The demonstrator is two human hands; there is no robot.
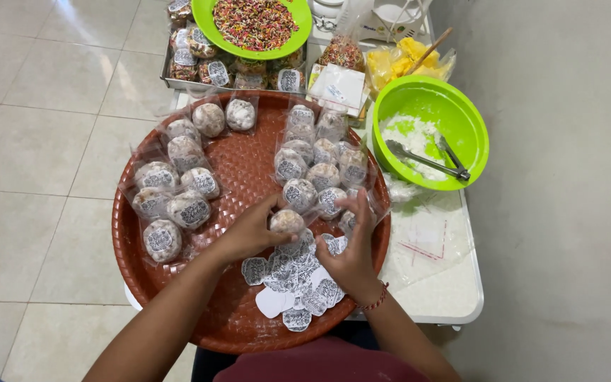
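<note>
I am looking down at a round brown tray (178, 297) sitting on a white worktop (447, 290). My left hand (249, 230) and right hand (351, 247) are meeting over the near middle of the tray, both working on one wrapped ball (288, 221) in a clear bag. The left grip is pinching the ball from its left side, fingers curled in around it. The right grip is pressed together on the bag's right edge, fingertips (355, 205) raised just above the ball. Just near of the ball, a loose heap of white printed stickers (295, 279) is lying on the tray between my wrists. Labelled wrapped balls are lying in two groups: one cluster on the left (175, 191), another on the far right (316, 159). To the right, off the tray, a green bowl (475, 120) is holding white powder and metal tongs (426, 161). Farther off, a green plate of coloured sprinkles (254, 21) is resting over a metal tray.
</note>
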